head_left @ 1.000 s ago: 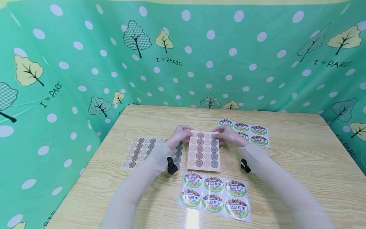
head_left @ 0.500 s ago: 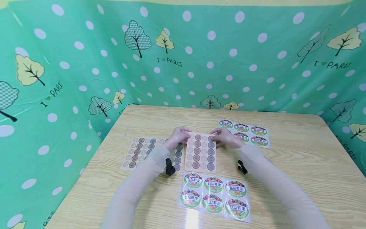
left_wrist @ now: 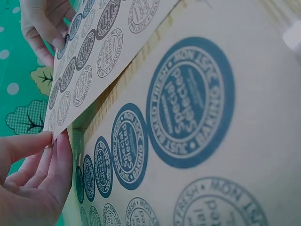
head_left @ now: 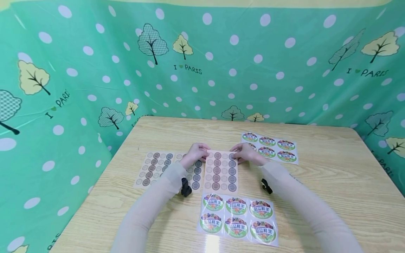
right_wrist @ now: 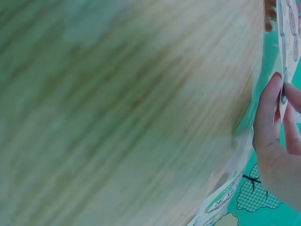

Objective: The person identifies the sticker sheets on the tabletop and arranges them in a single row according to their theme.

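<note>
Between my two hands is a beige sticker sheet (head_left: 220, 172) with columns of round labels in pale, brown and dark blue-grey. My left hand (head_left: 197, 153) pinches its far left corner between thumb and fingers, as the left wrist view also shows at close range. At the far right corner, my right hand (head_left: 246, 153) pinches the sheet, thumb on the printed face and fingers behind. In the left wrist view the held sheet (left_wrist: 101, 52) is tilted, its far edge raised off the table. Beside it, partly hidden by my left arm, lie similar round-label sheets (head_left: 154, 168).
Near the front, a glossy sheet of oval fruit stickers (head_left: 238, 219) lies just below the held sheet. Another oval fruit sticker sheet (head_left: 275, 147) lies behind my right hand. A green polka-dot curtain (head_left: 202, 70) hangs behind the wooden table (head_left: 332, 168).
Both hands have drawn the held sheet slightly left and toward the front, so its near edge now reaches the front fruit sticker sheet. The grip at both corners stays.
</note>
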`<state>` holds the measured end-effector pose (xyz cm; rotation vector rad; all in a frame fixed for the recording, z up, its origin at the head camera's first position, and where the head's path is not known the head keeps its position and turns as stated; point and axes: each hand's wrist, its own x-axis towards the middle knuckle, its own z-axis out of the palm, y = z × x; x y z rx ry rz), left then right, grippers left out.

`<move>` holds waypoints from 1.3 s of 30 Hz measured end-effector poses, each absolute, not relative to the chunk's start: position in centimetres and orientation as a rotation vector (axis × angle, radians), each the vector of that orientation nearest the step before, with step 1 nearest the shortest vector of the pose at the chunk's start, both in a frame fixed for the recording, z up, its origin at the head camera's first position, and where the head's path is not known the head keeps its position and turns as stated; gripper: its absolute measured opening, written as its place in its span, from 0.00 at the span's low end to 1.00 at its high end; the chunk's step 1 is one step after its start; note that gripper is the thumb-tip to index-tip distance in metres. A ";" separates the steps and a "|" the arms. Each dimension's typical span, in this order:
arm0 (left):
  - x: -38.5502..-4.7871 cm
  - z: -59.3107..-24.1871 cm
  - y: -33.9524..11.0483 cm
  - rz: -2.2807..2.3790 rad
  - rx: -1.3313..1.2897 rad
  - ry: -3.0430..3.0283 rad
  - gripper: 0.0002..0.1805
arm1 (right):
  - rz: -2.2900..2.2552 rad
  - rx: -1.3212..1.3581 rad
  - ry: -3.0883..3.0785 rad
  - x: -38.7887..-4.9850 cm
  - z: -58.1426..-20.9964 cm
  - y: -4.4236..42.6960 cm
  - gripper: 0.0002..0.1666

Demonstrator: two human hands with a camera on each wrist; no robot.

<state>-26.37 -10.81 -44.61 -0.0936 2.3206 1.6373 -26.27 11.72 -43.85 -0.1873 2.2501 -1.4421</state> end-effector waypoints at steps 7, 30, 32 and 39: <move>-26.3 -44.6 -10.9 1.602 -0.063 2.391 0.10 | -1.406 -0.208 2.306 -26.4 -44.0 11.3 0.16; -25.6 -43.9 -11.3 1.279 0.104 2.734 0.08 | -1.093 -0.503 2.664 -25.0 -42.9 11.4 0.17; -25.3 -43.5 -11.4 1.262 0.153 2.736 0.09 | -1.071 -0.541 2.683 -24.4 -42.4 11.9 0.17; -23.6 -42.6 -11.7 1.230 0.349 2.674 0.10 | -1.075 -0.687 2.660 -22.8 -41.6 13.5 0.16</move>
